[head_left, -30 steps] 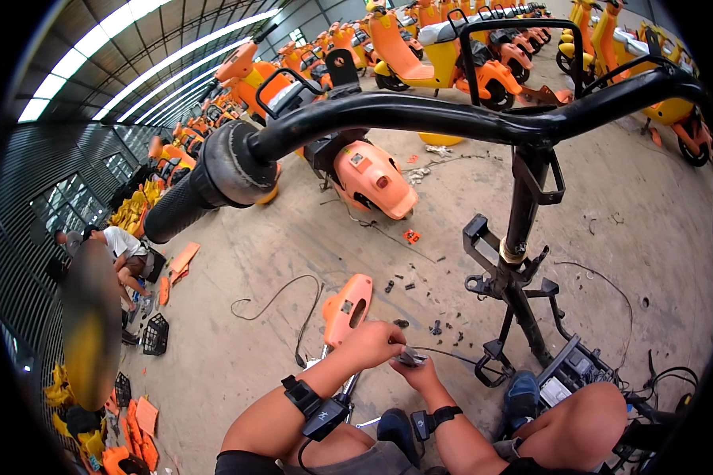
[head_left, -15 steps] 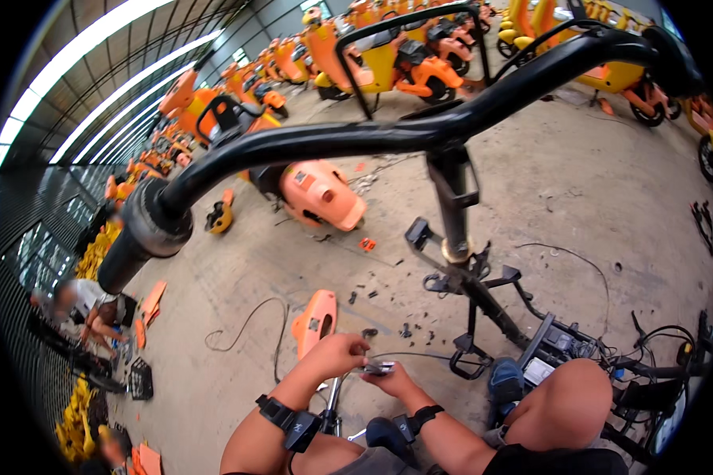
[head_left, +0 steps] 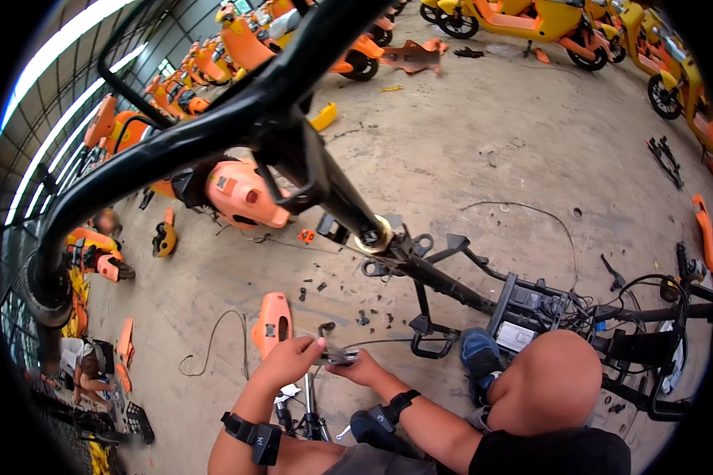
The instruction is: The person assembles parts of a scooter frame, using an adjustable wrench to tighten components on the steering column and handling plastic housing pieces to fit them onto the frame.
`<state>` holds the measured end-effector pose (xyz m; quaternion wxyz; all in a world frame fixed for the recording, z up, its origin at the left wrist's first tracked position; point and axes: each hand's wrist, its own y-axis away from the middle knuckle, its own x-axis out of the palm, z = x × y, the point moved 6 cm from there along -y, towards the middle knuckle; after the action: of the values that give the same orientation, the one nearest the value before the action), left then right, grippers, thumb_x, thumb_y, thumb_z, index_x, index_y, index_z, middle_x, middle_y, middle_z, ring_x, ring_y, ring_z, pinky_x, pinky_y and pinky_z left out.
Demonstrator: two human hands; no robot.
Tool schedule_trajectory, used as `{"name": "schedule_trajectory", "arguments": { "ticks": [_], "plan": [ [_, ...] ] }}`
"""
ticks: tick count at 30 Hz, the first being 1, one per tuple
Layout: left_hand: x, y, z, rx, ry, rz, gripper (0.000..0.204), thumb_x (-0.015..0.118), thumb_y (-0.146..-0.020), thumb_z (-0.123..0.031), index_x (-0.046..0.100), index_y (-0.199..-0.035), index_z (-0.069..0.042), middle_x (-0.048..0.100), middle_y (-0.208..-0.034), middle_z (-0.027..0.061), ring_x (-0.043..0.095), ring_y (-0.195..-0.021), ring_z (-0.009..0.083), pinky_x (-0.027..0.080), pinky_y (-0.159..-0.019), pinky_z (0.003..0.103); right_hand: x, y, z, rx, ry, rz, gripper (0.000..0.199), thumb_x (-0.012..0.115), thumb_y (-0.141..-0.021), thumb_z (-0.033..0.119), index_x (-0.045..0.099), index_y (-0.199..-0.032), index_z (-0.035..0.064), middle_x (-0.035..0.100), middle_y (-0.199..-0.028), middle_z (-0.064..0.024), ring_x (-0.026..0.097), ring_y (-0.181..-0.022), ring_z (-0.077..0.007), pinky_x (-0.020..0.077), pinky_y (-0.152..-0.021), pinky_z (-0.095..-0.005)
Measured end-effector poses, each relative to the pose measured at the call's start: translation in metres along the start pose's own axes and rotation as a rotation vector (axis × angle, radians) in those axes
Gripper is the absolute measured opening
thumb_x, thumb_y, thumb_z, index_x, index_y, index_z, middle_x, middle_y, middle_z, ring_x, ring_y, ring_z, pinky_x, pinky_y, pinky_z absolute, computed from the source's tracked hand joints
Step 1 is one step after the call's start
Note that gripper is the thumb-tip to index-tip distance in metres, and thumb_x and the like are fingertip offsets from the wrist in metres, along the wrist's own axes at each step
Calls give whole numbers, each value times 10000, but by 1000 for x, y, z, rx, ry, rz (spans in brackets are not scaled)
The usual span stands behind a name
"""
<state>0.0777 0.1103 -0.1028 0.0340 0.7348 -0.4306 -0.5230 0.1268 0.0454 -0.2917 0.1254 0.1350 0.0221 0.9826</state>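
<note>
My left hand (head_left: 292,360) and my right hand (head_left: 363,368) meet low in the middle of the view. Between them is a small flat metal part (head_left: 340,358), grey and shiny; its exact kind is too small to make out. The right fingers are closed around its right end, while the left thumb and fingers pinch at its left end. An orange plastic cover panel (head_left: 272,323) lies on the floor just beyond my left hand. Below the hands, silver fork tubes (head_left: 312,408) lie near my dark shoe.
A stripped black scooter frame (head_left: 459,286) stands ahead and to the right, its handlebar (head_left: 174,150) crossing the upper left. Loose wiring (head_left: 610,317), small black pieces (head_left: 363,318) and a cable (head_left: 214,368) lie around. Orange-yellow scooters (head_left: 515,20) line the back; another person (head_left: 83,364) works at far left.
The view has swung right, so the handlebar and floor parts sit further left. My left fingers, raised above the metal part before, are now down against it; the right hand keeps its grip.
</note>
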Motion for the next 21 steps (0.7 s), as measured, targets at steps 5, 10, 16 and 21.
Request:
{"name": "schedule_trajectory", "arguments": {
  "ticks": [5,10,16,21],
  "plan": [
    [9,-7,19,-73,-95,-7,609,395,-986,-514,659,-935,33,616,-700,106,602,-650,191,478,-630,329,8,0,-7,-61,8,42,245,776,-784,203,697,-954,45,701,-778,-71,583,-674,-95,493,-669,-305],
    [8,-7,37,-114,-12,9,657,382,-972,-541,673,-899,44,663,-841,246,647,-841,372,490,-778,409,11,1,1,-34,30,82,243,773,-798,220,675,-900,22,673,-725,-36,543,-657,-87,472,-637,-293],
    [3,-5,37,-154,-36,-32,634,408,-968,-522,682,-900,45,656,-810,258,650,-811,383,498,-754,410,12,4,6,-35,42,91,253,781,-788,232,650,-822,19,644,-683,-41,519,-637,-74,464,-621,-290],
    [-3,0,36,-147,-9,-87,606,425,-968,-501,692,-915,40,658,-789,255,655,-792,389,502,-746,410,17,2,2,-60,36,102,260,780,-790,244,651,-824,21,650,-687,-53,512,-632,-81,468,-627,-297]
  ]
}}
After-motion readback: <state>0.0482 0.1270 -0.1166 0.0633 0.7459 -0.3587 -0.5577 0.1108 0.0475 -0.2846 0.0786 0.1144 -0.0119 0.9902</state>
